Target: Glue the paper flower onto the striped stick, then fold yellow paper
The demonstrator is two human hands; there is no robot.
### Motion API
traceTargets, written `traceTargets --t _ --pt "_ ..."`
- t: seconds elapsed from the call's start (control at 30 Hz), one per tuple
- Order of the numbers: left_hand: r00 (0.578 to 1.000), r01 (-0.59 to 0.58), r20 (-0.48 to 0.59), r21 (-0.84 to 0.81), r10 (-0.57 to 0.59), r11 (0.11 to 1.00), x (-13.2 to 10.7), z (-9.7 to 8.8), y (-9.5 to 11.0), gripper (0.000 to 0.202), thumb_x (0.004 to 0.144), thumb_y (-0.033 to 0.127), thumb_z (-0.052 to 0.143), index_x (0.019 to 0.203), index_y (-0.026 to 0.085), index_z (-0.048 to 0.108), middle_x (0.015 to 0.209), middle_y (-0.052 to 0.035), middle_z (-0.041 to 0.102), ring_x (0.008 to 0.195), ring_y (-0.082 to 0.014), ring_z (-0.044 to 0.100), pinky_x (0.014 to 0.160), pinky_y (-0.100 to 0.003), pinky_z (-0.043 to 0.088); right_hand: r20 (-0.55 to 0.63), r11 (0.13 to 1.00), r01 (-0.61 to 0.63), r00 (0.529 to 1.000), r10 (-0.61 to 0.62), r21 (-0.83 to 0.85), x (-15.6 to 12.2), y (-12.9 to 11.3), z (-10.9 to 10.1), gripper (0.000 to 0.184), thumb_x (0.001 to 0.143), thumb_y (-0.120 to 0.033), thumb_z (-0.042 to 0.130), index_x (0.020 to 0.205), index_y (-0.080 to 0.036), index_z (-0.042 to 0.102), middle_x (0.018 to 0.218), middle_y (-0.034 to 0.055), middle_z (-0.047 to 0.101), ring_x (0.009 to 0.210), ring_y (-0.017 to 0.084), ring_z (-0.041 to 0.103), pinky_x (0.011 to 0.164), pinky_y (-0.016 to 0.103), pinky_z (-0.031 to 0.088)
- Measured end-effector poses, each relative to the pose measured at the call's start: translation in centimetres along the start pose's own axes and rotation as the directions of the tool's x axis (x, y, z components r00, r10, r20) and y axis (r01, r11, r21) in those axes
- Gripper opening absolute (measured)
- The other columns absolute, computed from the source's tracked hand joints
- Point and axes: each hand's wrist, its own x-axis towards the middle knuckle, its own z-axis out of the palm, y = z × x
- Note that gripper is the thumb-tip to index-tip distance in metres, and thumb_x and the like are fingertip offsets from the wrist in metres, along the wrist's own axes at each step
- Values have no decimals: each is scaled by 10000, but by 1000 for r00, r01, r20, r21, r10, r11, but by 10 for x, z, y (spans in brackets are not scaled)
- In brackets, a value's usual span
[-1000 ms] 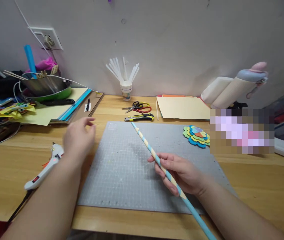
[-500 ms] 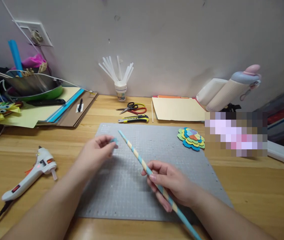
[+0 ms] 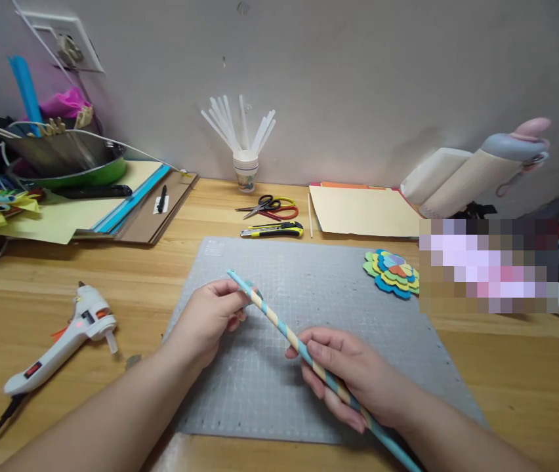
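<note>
A rolled paper stick, wound in light blue and cream stripes, slants across the view above the cutting mat. My right hand is closed around its middle, thumb on top. Its narrow blue end points up and to the left. My left hand pinches a small blue scrap, seemingly paper, close beside that end. The stick partly covers the scrap, and I cannot tell whether the two touch. A layered paper flower in green, blue and yellow lies at the mat's back right.
At the left lies a white hot glue gun. Scissors and a yellow utility knife are behind the mat. A paper cup of glue sticks stands by the wall. Cream paper sheets lie back right.
My left hand has brought the blue scrap right, from apart to beside the stick's narrow end. My right hand still holds the stick. The whole view has shifted slightly.
</note>
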Motion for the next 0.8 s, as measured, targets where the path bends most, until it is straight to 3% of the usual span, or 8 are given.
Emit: traceTargets --t 0.2,0.43,0.67,0.8 --pt "997 74 23 -134 -72 988 -2 -1 4 162 598 163 766 711 106 666 649 -3 604 522 -54 545 439 -130 438 -76 999 9 997 -7 34 1 0 -2 344 870 -484 517 965 -154 529 592 -70 513 247 3 364 238 113 202" --pt "987 158 77 -283 -142 946 -5 0 8 39 728 74 627 716 101 653 709 -35 627 615 -74 601 575 -143 530 -236 982 10 970 -55 -190 3 1 -2 353 844 -531 532 928 -190 490 616 -91 478 254 0 369 232 109 184" --pt "969 217 196 -383 -151 898 -5 -3 9 129 799 110 541 767 112 666 696 -28 616 610 -88 599 563 -190 537 -240 969 42 965 -102 -244 0 0 -5 374 848 -549 516 952 -190 498 607 -96 459 253 -3 357 233 109 178" --pt "962 169 267 -396 -63 903 -8 0 9 87 720 98 682 806 116 682 746 -20 642 655 -71 602 631 -164 534 -157 981 61 983 -91 -186 -5 -2 -2 342 857 -516 529 947 -187 502 612 -94 467 255 -11 350 239 106 175"
